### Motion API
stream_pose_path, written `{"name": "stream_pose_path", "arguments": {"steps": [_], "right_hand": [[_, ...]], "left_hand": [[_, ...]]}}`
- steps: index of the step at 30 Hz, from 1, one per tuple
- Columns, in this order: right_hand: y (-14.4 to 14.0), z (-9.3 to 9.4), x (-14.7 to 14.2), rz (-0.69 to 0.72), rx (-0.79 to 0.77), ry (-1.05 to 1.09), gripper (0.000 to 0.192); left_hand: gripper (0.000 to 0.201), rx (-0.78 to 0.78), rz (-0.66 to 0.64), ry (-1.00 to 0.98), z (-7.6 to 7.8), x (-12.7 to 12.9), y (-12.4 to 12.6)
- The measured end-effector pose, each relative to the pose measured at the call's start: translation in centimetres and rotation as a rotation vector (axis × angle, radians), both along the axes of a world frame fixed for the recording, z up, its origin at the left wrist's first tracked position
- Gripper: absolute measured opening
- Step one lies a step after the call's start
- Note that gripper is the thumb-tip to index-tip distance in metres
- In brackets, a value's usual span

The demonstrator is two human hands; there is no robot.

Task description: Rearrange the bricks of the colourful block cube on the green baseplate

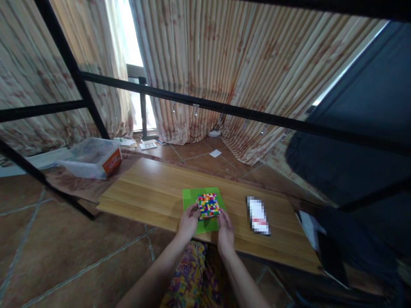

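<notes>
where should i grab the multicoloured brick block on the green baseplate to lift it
Grip the multicoloured square brick block by its left and right side edges, coming from the near side. It sits flat on the green studded baseplate, so only the sides offer hold.

home room | curtains [224,72] | tiled floor [64,239] | low wooden table [147,188]

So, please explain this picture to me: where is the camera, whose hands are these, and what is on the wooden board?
The one camera sits on a person's head and looks forward and down, so both bare hands are that person's own. On the light wooden board lies a flat green studded baseplate. On it sits a square block of small multicoloured bricks. The left hand and right hand touch this block at its sides. To the right lies a blurred white packet. A clear plastic box stands far left.
</notes>
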State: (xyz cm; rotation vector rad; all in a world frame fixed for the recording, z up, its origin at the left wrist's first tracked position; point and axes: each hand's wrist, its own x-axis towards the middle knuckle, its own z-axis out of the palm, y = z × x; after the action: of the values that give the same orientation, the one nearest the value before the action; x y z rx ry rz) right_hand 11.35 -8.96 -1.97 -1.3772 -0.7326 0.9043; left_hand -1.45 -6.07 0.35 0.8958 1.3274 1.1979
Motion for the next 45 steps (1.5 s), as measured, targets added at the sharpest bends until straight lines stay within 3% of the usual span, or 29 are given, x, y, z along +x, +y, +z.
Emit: {"name": "stream_pose_path", "arguments": {"steps": [4, 11, 17, 22, 30, 37, 45], "right_hand": [[-0.7, 0.7, 0.6, 0.029, -0.035, -0.032, 0.047], [0.5, 2.8, 1.5, 0.076, -0.154, -0.297, 0.045], [3.0, 3.2, 0.4, 0.02, -0.11, -0.251, 0.055], [4.6, 2.8, 0.4, 0.063, -0.016, -0.157, 0.055], [4.8, 2.9, -0.3, 0.093, -0.044, 0.006, 0.05], [4.8, 2.6, -0.6, 0.069, -0.009, -0.095, 0.042], [4.9, 2.8, -0.6, 0.056, -0.018, -0.036, 0.042]], "left_hand": [[0.035, 0.065, -0.034, 0.025, -0.5, 0.0, -0.1], [0.052, 0.239, -0.16, 0.368, 0.2, -0.3, -0.8], [0.046, 0.154, -0.087, 0.181, 0.7, -0.1, 0.1], [0.038, 0.121, -0.005, 0.047, 1.0, 0.6, 2.0], [0.041, 0.145, -0.016, 0.008, 0.4, 2.1, 2.6], [0.037, 0.123, 0.012, 0.052, 0.9, 2.2, 2.7], [0.035, 0.125, 0.007, 0.033, 0.9, 2.0, 3.0]]}}
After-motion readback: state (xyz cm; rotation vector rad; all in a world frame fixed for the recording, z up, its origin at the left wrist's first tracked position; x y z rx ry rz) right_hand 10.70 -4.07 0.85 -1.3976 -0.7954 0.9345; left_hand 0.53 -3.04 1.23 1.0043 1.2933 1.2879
